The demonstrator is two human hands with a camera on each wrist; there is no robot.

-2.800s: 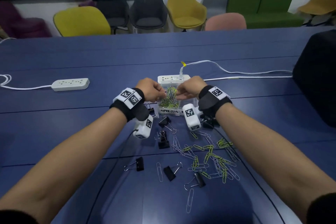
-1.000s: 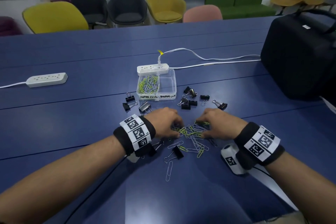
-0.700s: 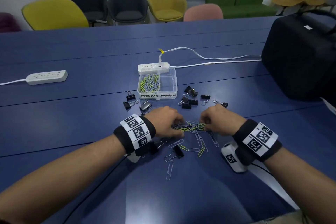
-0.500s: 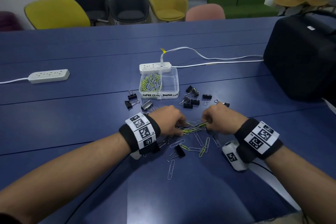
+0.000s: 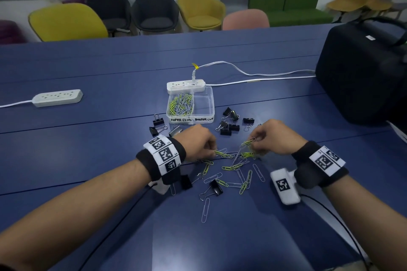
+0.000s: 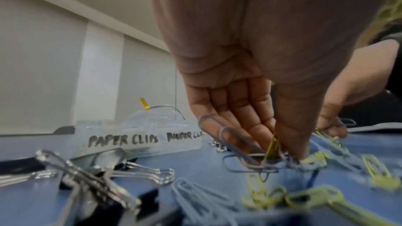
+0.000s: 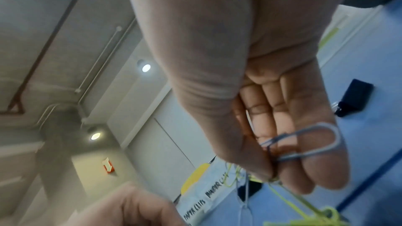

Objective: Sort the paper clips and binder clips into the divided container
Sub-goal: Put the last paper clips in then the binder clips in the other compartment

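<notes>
Blue laminate desk (image 5: 88, 160) carries your clear plastic divided container (image 5: 203, 114), labelled PAPER CLIPS and BINDER CLIPS; green and silver wire paper clips (image 5: 181, 104) fill its left compartment. Your left hand (image 5: 196, 142) has its grip pinched on paper clips low at the loose paper clip pile (image 5: 233, 166). Your right hand (image 5: 273, 137) grasps a bunch of paper clips (image 7: 304, 145) lifted just above the pile. Black binder clips with silver handles (image 5: 229, 126) lie on the desk beside the container, more nearer you.

Blue table (image 5: 88, 149); scattered clips (image 5: 233, 166); container (image 5: 191, 116)
</notes>
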